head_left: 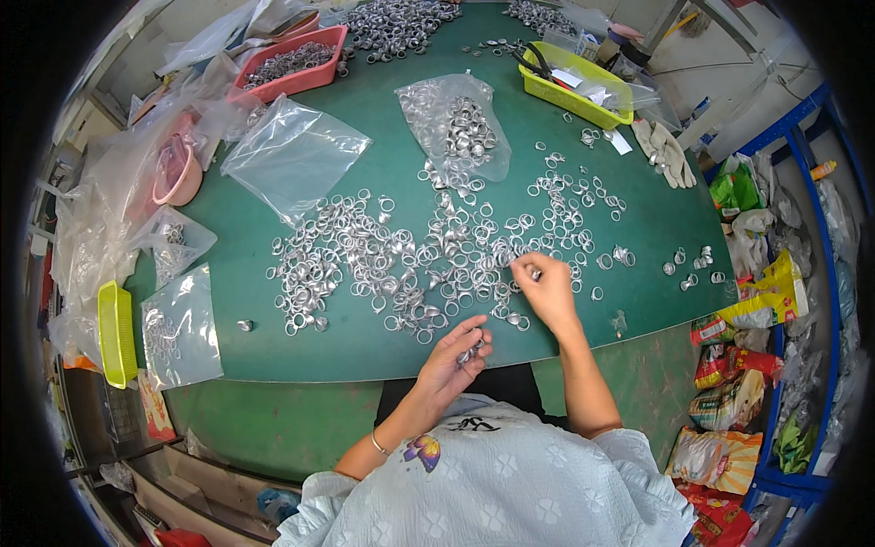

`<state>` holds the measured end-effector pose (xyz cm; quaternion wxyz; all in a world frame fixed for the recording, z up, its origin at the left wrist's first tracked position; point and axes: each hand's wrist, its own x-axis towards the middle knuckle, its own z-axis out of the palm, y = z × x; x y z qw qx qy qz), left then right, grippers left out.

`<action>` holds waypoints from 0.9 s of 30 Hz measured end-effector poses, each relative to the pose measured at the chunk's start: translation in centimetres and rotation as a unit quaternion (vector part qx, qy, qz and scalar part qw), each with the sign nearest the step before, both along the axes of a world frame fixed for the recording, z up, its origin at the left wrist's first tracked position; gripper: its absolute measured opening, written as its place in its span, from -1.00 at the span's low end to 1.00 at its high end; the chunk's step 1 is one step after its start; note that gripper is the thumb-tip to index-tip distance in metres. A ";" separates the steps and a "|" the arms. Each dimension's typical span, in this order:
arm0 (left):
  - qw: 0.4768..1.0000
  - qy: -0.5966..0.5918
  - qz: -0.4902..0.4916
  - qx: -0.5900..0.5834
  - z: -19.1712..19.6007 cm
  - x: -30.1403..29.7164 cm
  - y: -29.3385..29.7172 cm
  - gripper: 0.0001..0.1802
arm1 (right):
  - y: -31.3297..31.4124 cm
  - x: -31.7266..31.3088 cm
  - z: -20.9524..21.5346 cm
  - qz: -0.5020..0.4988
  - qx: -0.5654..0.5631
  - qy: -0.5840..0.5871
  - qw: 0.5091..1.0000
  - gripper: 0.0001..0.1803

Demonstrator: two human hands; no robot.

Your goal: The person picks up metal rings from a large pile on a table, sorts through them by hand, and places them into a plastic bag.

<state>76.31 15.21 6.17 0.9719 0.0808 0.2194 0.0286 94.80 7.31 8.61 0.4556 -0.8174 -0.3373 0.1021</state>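
Seated at a green table (273, 351), sorting a spread of silver metal rings (401, 260) across the centre. Left hand (456, 351) at six o'clock, fingers curled around a small bunch of rings (472, 349); right hand (545, 287) at four o'clock, fingertips pinched on a ring at the spread's edge. Clear bag of rings (460, 128) at twelve, yellow basket (574, 91) at one, red tray (292, 68) at eleven.

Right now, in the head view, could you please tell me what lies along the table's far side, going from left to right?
Pink bowl → red tray → bag of rings → yellow basket → gloves.
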 end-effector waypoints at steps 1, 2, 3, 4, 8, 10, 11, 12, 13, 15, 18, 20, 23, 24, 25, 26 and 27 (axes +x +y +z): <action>1.000 0.000 0.000 -0.002 0.0 0.0 0.0 -0.63 | -0.4 0.5 0.1 0.003 0.056 0.073 0.996 -0.89; 1.000 0.006 0.000 -0.003 0.0 0.0 0.0 -0.62 | -0.9 0.9 0.5 0.004 0.100 0.219 0.971 -0.91; 1.000 0.011 0.000 -0.004 0.2 0.1 0.0 -0.61 | -0.9 1.1 0.8 0.039 0.263 0.391 0.881 -0.94; 1.000 0.017 0.000 -0.005 0.3 0.1 0.0 -0.61 | -1.1 1.1 1.2 0.027 0.318 0.465 0.826 -0.94; 1.000 0.020 -0.004 0.002 0.5 0.3 -0.1 -0.61 | -2.2 1.7 1.2 0.052 0.376 0.581 0.720 -0.91; 1.000 0.018 -0.006 0.003 0.4 0.3 -0.1 -0.62 | -2.5 1.4 0.7 0.029 0.262 0.499 0.826 -0.89; 1.000 0.018 -0.005 0.003 0.4 0.3 -0.1 -0.62 | -2.4 1.0 0.7 0.018 0.202 0.452 0.869 -0.88; 1.000 0.017 -0.004 0.004 0.3 0.3 -0.1 -0.62 | -2.0 0.2 0.7 0.026 0.081 0.249 0.965 -0.86; 1.000 0.016 -0.002 0.004 0.2 0.2 -0.1 -0.62 | -1.9 -0.3 0.8 0.060 0.026 0.164 0.984 -0.86; 1.000 0.008 -0.005 0.006 0.2 0.1 0.0 -0.62 | -1.7 -1.2 1.0 0.123 -0.085 -0.010 0.989 -0.85; 1.000 0.001 -0.007 0.008 0.2 0.1 0.0 -0.62 | -1.5 -1.3 -0.1 0.067 -0.049 -0.028 0.996 -0.86; 1.000 0.007 -0.007 0.010 0.3 0.1 -0.1 -0.62 | -1.7 -0.6 -0.4 0.019 0.008 -0.025 0.999 -0.89; 1.000 0.021 -0.005 0.012 0.6 0.2 -0.1 -0.62 | -2.1 0.1 -0.2 -0.007 0.077 0.156 0.985 -0.89; 1.000 0.020 -0.003 0.011 0.5 0.1 -0.1 -0.62 | -2.2 0.1 0.1 -0.012 0.077 0.222 0.972 -0.89; 1.000 0.020 -0.001 0.011 0.4 0.0 0.0 -0.62 | -2.3 0.1 0.4 -0.017 0.076 0.288 0.954 -0.88; 1.000 0.021 -0.003 0.012 0.5 0.1 -0.1 -0.62 | -2.5 0.2 0.8 -0.024 0.076 0.351 0.933 -0.88; 1.000 0.023 -0.005 0.013 0.6 0.2 -0.1 -0.62 | -2.6 0.2 0.7 -0.037 0.059 0.243 0.968 -0.87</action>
